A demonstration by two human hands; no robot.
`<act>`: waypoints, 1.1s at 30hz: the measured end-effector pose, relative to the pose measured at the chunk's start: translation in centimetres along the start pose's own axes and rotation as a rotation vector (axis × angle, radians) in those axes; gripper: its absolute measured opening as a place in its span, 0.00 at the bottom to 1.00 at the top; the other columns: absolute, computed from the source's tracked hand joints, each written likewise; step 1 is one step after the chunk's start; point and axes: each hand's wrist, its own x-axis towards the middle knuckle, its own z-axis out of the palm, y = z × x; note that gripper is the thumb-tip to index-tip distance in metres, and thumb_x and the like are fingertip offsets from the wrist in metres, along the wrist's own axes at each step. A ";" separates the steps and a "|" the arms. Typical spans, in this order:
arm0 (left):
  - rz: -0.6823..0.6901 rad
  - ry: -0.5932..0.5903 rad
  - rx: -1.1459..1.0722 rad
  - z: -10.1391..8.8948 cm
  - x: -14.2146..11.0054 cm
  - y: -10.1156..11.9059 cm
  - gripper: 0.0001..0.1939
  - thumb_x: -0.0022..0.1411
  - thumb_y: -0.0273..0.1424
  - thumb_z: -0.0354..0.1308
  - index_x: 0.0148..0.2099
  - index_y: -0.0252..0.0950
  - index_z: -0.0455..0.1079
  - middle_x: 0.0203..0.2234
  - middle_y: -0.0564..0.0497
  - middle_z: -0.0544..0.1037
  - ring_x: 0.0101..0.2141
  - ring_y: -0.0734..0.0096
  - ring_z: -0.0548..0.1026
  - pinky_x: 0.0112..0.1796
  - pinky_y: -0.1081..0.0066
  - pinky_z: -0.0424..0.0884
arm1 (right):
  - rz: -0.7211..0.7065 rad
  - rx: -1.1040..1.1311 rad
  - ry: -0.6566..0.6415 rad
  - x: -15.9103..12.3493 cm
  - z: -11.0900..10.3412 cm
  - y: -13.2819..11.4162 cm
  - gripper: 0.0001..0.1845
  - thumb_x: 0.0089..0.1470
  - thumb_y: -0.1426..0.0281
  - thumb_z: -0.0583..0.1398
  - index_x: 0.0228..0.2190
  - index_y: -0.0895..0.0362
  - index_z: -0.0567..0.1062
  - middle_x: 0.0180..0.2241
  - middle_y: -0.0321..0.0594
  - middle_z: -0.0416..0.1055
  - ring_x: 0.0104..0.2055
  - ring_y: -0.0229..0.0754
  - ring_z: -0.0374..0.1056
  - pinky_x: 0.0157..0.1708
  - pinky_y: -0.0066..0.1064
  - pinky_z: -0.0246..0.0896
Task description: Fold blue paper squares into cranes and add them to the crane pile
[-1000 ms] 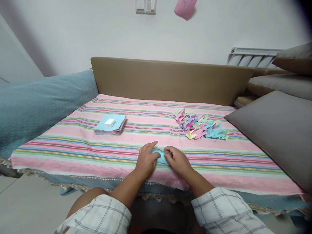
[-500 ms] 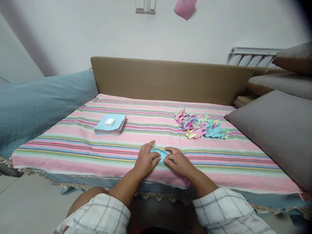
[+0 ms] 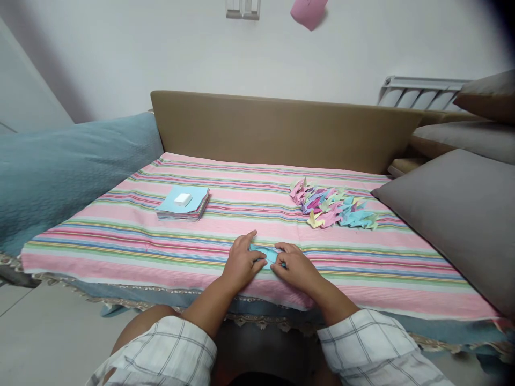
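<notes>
Between my two hands a small piece of light blue paper lies low on the striped cloth, partly folded and partly covered by my fingers. My left hand grips its left end, thumb on top and the index finger stretched out beyond it. At the right end, my right hand pinches the paper between thumb and curled fingers. Further back on the right rests a cluster of folded paper cranes in pink, purple, green, yellow and blue. How the paper is folded under my fingers is hidden.
A stack of coloured paper sheets with a white block on top lies at the left. The striped cloth covers the seat. Grey cushions stand at the right, a blue-covered armrest at the left, and a brown backrest behind.
My right hand has shifted its fingers on the blue paper, the thumb now lower at its near edge. The paper looks flatter, with a crease line showing. The view has tilted slightly.
</notes>
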 end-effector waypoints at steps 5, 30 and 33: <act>0.008 -0.011 0.062 0.0 0.0 0.2 0.06 0.53 0.33 0.61 0.34 0.43 0.77 0.57 0.46 0.59 0.53 0.52 0.59 0.49 0.51 0.60 | 0.011 -0.046 0.002 0.0 0.1 -0.3 0.06 0.46 0.70 0.60 0.21 0.57 0.74 0.49 0.46 0.66 0.52 0.48 0.59 0.50 0.40 0.54; -0.049 0.001 0.071 0.4 -0.1 0.0 0.06 0.52 0.35 0.61 0.34 0.44 0.77 0.56 0.48 0.63 0.50 0.55 0.63 0.48 0.52 0.62 | 0.063 -0.097 -0.016 -0.7 -1.1 0.2 0.08 0.47 0.69 0.60 0.20 0.56 0.75 0.48 0.45 0.69 0.51 0.48 0.62 0.48 0.39 0.57; -0.038 0.046 0.093 0.4 -0.3 0.3 0.06 0.54 0.35 0.60 0.35 0.43 0.76 0.56 0.46 0.62 0.50 0.54 0.63 0.48 0.52 0.62 | 0.071 -0.103 0.012 -0.7 -1.2 0.1 0.08 0.48 0.69 0.59 0.20 0.56 0.75 0.48 0.44 0.68 0.51 0.48 0.62 0.48 0.39 0.57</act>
